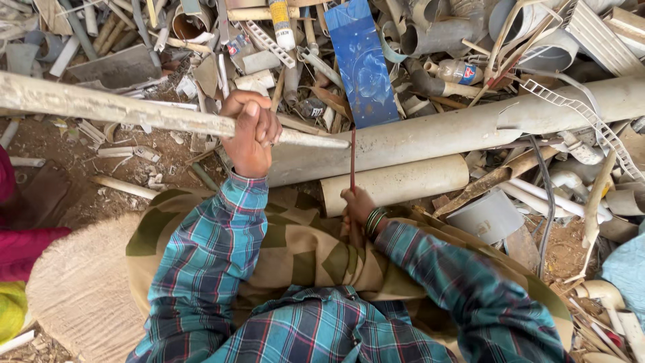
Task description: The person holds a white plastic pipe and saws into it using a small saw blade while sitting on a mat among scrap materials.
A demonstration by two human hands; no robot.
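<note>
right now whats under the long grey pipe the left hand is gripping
Under the long grey pipe, gripped by the left hand, lie bare dirt, small white scraps and a white stick. Whatever sits directly beneath the hand is covered.

Left hand (pixel 252 131) raised, grip closed; right hand (pixel 357 205) low, fisted.

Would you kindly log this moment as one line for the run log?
left hand: gripping long dirty pipe | right hand: holding thin red rod upright | surroundings: scrap pipe pile, blue panel
</note>
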